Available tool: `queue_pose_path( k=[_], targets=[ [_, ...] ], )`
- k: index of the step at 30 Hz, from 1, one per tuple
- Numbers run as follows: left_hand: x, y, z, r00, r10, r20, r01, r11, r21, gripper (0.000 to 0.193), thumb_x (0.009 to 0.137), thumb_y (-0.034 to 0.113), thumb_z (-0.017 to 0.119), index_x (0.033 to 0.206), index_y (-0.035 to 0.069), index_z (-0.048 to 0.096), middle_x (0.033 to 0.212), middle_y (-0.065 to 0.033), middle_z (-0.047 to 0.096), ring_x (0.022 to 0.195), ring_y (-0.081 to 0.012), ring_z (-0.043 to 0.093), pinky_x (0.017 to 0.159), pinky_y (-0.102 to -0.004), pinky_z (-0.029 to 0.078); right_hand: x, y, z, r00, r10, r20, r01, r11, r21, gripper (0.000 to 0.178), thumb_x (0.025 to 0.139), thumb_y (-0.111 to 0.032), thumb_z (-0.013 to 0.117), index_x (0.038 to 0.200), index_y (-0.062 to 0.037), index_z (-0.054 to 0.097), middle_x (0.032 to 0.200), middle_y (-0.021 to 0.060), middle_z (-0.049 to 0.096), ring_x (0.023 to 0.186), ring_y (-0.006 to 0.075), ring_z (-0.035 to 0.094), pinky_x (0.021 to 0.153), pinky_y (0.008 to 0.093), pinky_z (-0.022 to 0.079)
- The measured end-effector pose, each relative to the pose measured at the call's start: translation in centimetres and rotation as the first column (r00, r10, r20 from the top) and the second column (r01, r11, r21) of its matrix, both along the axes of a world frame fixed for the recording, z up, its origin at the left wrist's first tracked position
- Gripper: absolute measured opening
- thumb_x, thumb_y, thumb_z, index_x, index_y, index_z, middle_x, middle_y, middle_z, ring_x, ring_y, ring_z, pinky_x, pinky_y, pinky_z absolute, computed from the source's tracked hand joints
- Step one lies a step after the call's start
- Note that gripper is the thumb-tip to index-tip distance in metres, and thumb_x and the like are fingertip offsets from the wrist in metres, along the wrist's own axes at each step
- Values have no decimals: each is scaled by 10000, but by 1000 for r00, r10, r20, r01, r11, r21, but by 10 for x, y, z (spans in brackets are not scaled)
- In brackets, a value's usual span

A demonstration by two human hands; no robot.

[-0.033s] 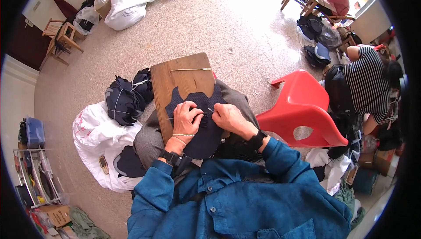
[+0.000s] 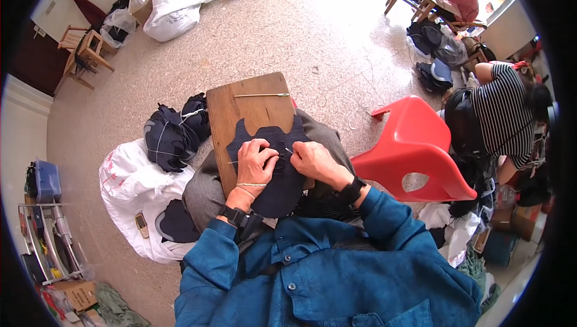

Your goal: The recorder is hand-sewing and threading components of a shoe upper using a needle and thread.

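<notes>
A dark navy textile piece (image 2: 277, 192), notched along its far edge, lies over a brown wooden board (image 2: 231, 111) on my lap. My left hand (image 2: 255, 162) rests on the cloth's left part, fingers bent and pinched together near its middle. A thin needle-like rod (image 2: 233, 162) sticks out from under this hand on the left. Opposite, my right hand (image 2: 312, 160) is closed, with a small shiny metal tip (image 2: 288, 150) poking from its fingers toward the cloth. The rest of that tool is hidden. Across the board's far end lies a slim gold-coloured rod (image 2: 261, 95).
A red plastic chair (image 2: 415, 147) stands close on my right, beyond it a person in a striped top (image 2: 505, 108). Tied navy bundles (image 2: 171, 138) and a white sack (image 2: 135, 183) bearing a phone (image 2: 142, 225) sit at my left. Another person (image 2: 463, 0) works far right.
</notes>
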State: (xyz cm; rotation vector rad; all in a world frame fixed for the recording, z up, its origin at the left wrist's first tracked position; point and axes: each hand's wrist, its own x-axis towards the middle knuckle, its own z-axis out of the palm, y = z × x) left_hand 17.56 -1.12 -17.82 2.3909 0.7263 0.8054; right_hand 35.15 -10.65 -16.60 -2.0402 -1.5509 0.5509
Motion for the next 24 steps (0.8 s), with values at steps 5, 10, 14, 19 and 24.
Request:
queue_pose_path(
  k=[5, 10, 14, 19, 24],
  targets=[
    [0, 1, -6, 1000, 17, 12, -17, 1000, -11, 164, 756, 143, 780, 907, 114, 725, 1008, -65, 611, 1009, -273, 564, 889, -399, 430, 21, 15, 4, 970, 216, -111, -232, 961, -153, 218, 839, -189, 542, 802, -3, 651, 838, 268, 672, 874, 441, 667, 787, 526, 527],
    [4, 2, -4, 998, 37, -49, -38, 999, -25, 286, 740, 176, 797, 1016, 143, 733, 1004, -49, 596, 998, -266, 554, 905, -399, 415, 38, 33, 8, 906, 401, -132, -422, 881, -216, 235, 839, -169, 523, 859, 1, 684, 864, 271, 678, 876, 428, 678, 789, 505, 533],
    [5, 1, -5, 994, 59, -95, -64, 997, -47, 341, 705, 182, 815, 1037, 167, 742, 989, -29, 568, 989, -249, 540, 922, -407, 387, 34, 32, 9, 923, 380, -53, -384, 911, -149, 204, 850, -165, 541, 821, 4, 652, 815, 267, 669, 839, 432, 673, 761, 502, 534],
    [6, 1, -6, 992, 69, -106, -75, 995, -60, 352, 702, 185, 819, 1046, 172, 743, 992, -26, 560, 999, -247, 535, 933, -407, 379, 26, 15, -4, 961, 275, 21, -275, 961, -20, 116, 883, -128, 568, 881, -16, 600, 775, 249, 644, 797, 438, 655, 707, 508, 526],
    [4, 1, -6, 994, 60, -88, -66, 996, -65, 353, 720, 192, 809, 1064, 167, 737, 999, -26, 559, 998, -247, 535, 927, -401, 383, 26, 13, -3, 946, 313, 88, -321, 942, 94, 71, 901, -96, 568, 929, -35, 590, 867, 198, 620, 821, 426, 644, 692, 498, 523]
  ],
)
